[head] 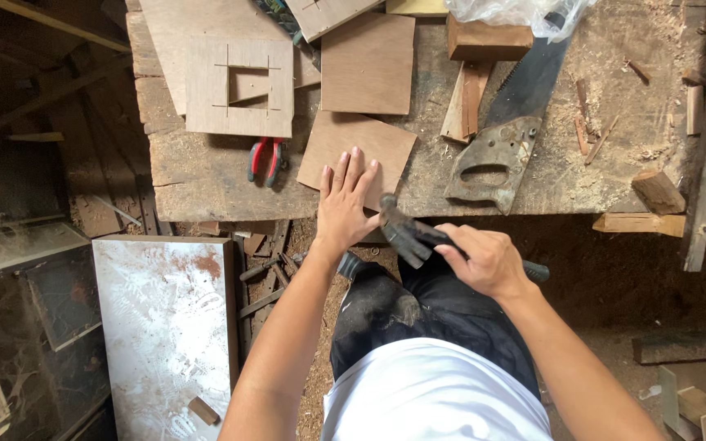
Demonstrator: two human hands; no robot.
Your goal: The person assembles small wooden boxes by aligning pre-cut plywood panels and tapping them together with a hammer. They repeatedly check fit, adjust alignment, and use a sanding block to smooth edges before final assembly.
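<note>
At the bottom centre of the frame, the person's white shirt and dark trousers fill the view, with both bare forearms reaching up toward the middle. The right hand [484,260] is closed around the handle of a claw hammer [408,233], whose dark head points up and left, just above the near edge of the counter [206,175] and beside the other hand's thumb. The hammer's black grip end sticks out to the right of the fist. The left hand [345,204] lies flat with fingers spread, pressing on a small square plywood panel [351,149] that sits tilted at the counter's near edge, centre of the frame.

To the lower left, off the counter, a pale dusty board [161,327] stands on the sawdust-covered floor.

Left of the pressed panel, red-handled pliers [265,160] lie on the counter. Right of it, a handsaw [507,122] rests diagonally, its worn handle near the counter's edge and its blade running up to the right. Between saw and panel sits a thin wood offcut [466,102].

Farther up, a second brown plywood square [368,64] lies flat in the upper centre, and to its left a pale plywood piece with a square hole cut in it [240,86]. A wood block [488,39] and a clear plastic bag [516,12] sit at the top right. A small wood chunk [658,192] lies at the right edge.
</note>
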